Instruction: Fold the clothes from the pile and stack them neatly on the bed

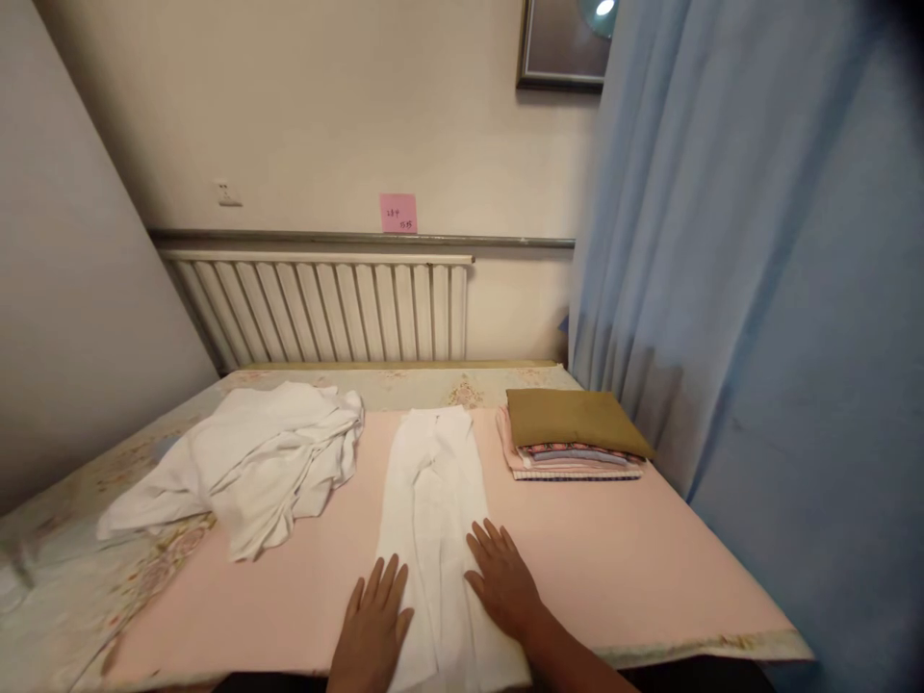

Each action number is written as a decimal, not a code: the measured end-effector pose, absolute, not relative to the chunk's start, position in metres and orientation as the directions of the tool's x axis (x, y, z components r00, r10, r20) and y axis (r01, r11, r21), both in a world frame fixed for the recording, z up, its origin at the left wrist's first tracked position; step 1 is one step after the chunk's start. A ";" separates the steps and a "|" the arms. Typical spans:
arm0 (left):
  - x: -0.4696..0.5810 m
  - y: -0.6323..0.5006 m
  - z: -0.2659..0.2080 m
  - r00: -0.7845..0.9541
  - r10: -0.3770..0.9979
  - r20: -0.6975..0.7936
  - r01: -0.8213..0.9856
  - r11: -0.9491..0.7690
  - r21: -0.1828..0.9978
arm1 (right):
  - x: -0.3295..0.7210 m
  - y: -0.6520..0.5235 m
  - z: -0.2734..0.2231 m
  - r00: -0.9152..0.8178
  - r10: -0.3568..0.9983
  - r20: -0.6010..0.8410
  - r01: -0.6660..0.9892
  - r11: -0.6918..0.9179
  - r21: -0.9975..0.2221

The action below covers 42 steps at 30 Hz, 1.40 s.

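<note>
A pair of white trousers (pixel 444 500) lies lengthwise in front of me, waist at the far end and legs running to the near edge. My left hand (pixel 372 621) rests flat at the left edge of the near legs, fingers outstretched. On the right edge, a bit farther up, lies my right hand (pixel 503 580), palm down with fingers extended. Neither hand grips the cloth. Beneath the trousers is a pink cloth (pixel 599 558) spread over a floral cover (pixel 163 568).
A loose heap of white clothes (pixel 267 452) lies to the left. At the back right sits a stack of folded clothes, topped by an olive-brown folded cloth (pixel 574 421). A blue curtain (pixel 722 241) hangs along the right side. Behind stands a white radiator (pixel 339 308) against the wall.
</note>
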<state>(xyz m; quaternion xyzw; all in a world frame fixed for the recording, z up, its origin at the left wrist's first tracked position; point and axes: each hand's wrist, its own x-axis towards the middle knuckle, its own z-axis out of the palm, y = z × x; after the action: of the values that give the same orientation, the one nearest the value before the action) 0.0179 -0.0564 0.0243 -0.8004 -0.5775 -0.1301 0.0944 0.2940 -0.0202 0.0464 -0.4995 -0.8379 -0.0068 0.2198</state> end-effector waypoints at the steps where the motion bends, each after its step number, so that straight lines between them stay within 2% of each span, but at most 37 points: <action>1: 0.019 -0.060 0.024 0.311 0.893 0.326 0.945 -0.326 -0.010 | 0.295 -0.026 0.047 -0.415 0.831 0.370 0.835 0.509 -0.206; 8: 0.024 -0.084 0.024 0.311 0.879 0.360 0.944 -0.330 -0.011 | 0.307 -0.068 0.053 -0.522 0.782 0.341 0.779 0.600 -0.183; 12: 0.026 -0.098 0.022 0.269 0.888 0.373 0.949 -0.311 0.056 | 0.313 -0.089 0.047 -0.543 0.772 0.332 0.767 0.616 -0.178; 16: 0.023 -0.112 0.017 0.189 0.894 0.406 0.917 -0.308 0.253 | 0.322 -0.107 0.034 -0.552 0.771 0.319 0.765 0.620 -0.175; 20: 0.015 -0.128 0.017 -0.111 0.902 0.417 0.835 -0.143 0.531 | 0.336 -0.123 0.025 -0.510 0.773 0.377 0.742 0.617 -0.262; 23: 0.009 -0.136 0.022 -0.301 0.897 0.322 0.723 -0.005 0.690 | 0.344 -0.131 0.029 -0.258 0.875 0.410 0.772 0.442 -0.458; 25: 0.007 -0.137 0.026 -0.383 0.903 0.193 0.636 0.106 0.765 | 0.345 -0.130 0.037 -0.067 0.924 0.377 0.756 0.293 -0.585; 29: 0.009 -0.137 0.031 -0.443 0.894 -0.068 0.490 0.305 0.816 | 0.339 -0.119 0.054 0.129 0.961 0.246 0.696 0.089 -0.713; 33: 0.016 -0.135 0.032 -0.361 0.917 -0.168 0.315 0.290 0.904 | 0.328 -0.110 0.060 0.155 0.977 0.146 0.679 0.002 -0.734; 37: 0.020 -0.134 0.036 -0.315 0.907 -0.279 0.055 0.311 0.949 | 0.318 -0.113 0.054 0.079 0.993 0.089 0.733 0.003 -0.680; 42: 0.021 -0.137 0.036 -0.333 0.885 -0.326 -0.041 0.332 0.942 | 0.316 -0.124 0.049 0.031 0.996 0.078 0.763 0.027 -0.646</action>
<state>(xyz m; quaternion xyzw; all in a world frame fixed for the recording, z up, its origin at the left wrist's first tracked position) 0.0206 -0.1373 0.0364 -0.3197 -0.6594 -0.4814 -0.4808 0.3163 -0.1239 0.0492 -0.6641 -0.6624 0.2135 0.2731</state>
